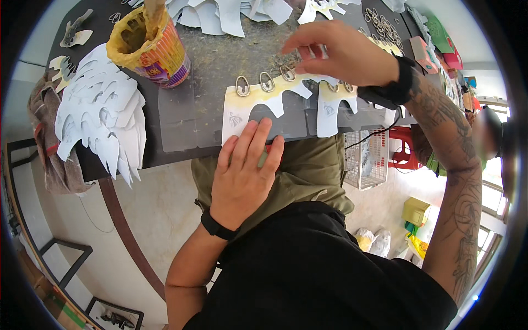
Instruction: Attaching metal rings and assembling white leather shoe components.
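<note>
A dark grey surface (179, 124) carries a heap of scalloped white sheets (104, 115) left of a striped, yellow-crusted round tub (165, 61). Lower right of the tub, the bare left hand (243, 168), grip released, rests spread on a notched, yellow-smeared white piece (250, 105). Right of the tub, the right hand (349, 52) curls; I cannot tell its grip. Silvery oval metal rings (268, 89) line the piece's top.

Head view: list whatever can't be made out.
All in the head view:
What the right hand holds, if anything: hidden by its fingers.
Stick: top cut off by the upper edge, lower end hidden inside the tub.
Contents of the white crate: small, obscured by mesh.
</note>
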`<move>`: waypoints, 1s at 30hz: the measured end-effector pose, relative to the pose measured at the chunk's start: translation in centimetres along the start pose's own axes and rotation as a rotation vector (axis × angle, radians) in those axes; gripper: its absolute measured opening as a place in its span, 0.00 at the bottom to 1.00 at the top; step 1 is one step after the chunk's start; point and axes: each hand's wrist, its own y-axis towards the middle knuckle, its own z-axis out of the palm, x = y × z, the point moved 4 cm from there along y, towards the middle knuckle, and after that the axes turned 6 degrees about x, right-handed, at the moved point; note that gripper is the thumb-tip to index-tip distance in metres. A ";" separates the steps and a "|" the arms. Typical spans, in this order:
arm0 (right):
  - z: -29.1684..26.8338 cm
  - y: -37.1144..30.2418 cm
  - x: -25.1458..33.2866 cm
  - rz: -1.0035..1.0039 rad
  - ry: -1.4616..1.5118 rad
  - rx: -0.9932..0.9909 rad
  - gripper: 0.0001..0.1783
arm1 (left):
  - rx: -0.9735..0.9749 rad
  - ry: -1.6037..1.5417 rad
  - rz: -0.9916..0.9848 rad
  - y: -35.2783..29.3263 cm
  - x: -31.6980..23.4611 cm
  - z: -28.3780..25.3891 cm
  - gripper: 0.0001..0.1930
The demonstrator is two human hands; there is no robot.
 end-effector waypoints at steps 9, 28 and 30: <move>2.0 -5.0 2.1 -0.312 -0.559 -0.071 0.28 | -0.030 0.055 -0.021 0.0 -0.4 0.7 0.32; 2.6 -5.5 2.4 -0.310 -0.693 -0.083 0.25 | -0.047 0.066 -0.009 0.3 -0.6 0.8 0.36; 2.6 -5.6 2.3 -0.295 -0.616 -0.062 0.26 | -0.037 0.056 -0.009 0.3 -0.5 0.8 0.36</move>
